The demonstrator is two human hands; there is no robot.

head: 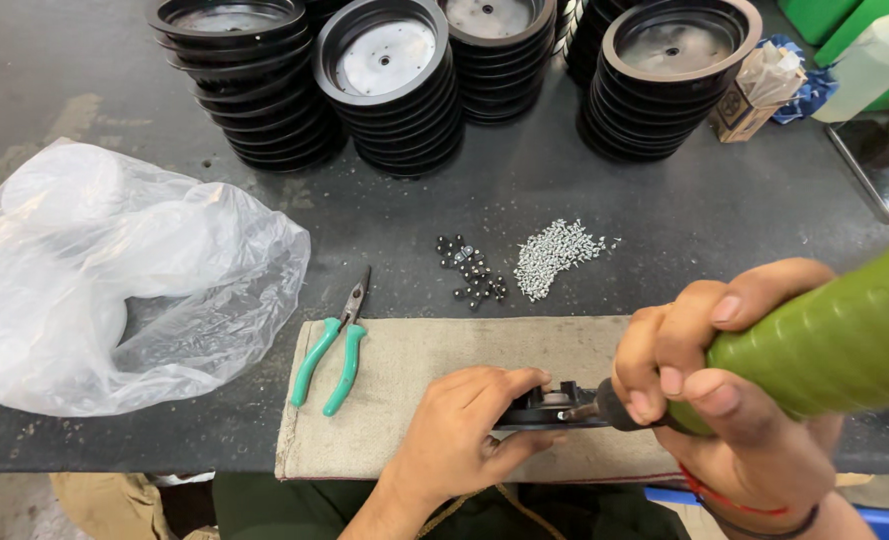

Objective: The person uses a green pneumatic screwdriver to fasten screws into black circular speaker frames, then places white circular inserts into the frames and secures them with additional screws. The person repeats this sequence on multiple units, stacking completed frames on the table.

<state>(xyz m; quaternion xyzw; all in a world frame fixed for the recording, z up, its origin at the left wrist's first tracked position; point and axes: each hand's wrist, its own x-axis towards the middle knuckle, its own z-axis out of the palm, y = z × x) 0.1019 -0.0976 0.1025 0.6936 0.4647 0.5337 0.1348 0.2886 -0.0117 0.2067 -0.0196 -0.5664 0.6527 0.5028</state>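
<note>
My right hand (pixel 734 385) grips a thick green power screwdriver (pixel 824 345) whose dark tip points left into a small black part (pixel 549 405). My left hand (pixel 464 430) holds that black part down on a beige cloth mat (pixel 434 355) at the table's near edge. The part is mostly hidden by my fingers. A pile of small silver screws (pixel 552 257) and a cluster of small black pieces (pixel 471 272) lie on the dark table just beyond the mat.
Green-handled pliers (pixel 334 345) rest across the mat's left edge. A crumpled clear plastic bag (pixel 114 275) fills the left side. Several stacks of black round discs (pixel 389 85) line the back. A small cardboard box (pixel 749 100) and a tray (pixel 884 170) sit at the right.
</note>
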